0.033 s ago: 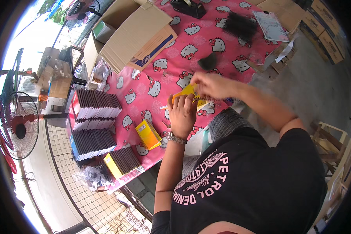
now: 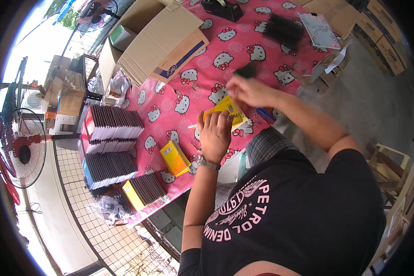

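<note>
My left hand presses bent fingers over a yellow notebook, holding it down on the pink table cover. Just beyond the notebook's right corner, my right hand is raised with its fingers curled. Motion blurs it, so I cannot tell if anything is in it. A small dark piece lies right beside those fingers. Under my right forearm shows a blue thing, partly hidden. Another yellow spiral notebook rests flat to the left of my left wrist.
Notebook stacks line the table's left edge, with a yellow-covered stack nearer. A cardboard box stands at the far left. Farther back are a tape dispenser, a pile of black coils and a pale notebook.
My right hand has lifted slightly away from the notebook, uncovering more of its yellow cover. The coil seen under my right forearm no longer shows; a blue edge does. My left hand stays put.
</note>
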A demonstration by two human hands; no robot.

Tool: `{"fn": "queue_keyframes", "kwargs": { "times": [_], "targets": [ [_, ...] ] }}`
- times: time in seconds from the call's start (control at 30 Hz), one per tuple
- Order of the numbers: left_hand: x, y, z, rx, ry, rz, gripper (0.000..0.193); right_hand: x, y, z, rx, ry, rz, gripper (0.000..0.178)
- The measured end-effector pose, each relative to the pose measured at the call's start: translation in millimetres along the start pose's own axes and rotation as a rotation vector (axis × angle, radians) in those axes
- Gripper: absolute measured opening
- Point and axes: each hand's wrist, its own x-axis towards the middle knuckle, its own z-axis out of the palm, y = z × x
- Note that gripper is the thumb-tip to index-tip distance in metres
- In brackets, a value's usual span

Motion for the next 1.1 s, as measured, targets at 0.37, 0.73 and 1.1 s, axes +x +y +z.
{"fn": "queue_keyframes", "kwargs": {
  "times": [0.37,0.73,1.1],
  "targets": [
    [-16.1,-11.0,-0.4,0.099,0.014,-0.245,0.036,27.5,9.2,-20.9,0.296,-0.362,-0.224,0.047],
    [0.5,-22.9,-5.4,-0.07,0.065,-0.153,0.031,22.8,-8.7,-23.1,0.546,-0.602,-0.116,0.052],
    [-3.4,-49.5,-10.6,-0.245,0.1,-0.158,0.031,42.8,-12.8,-12.6,0.68,-0.747,-0.13,0.055]
  ]
}}
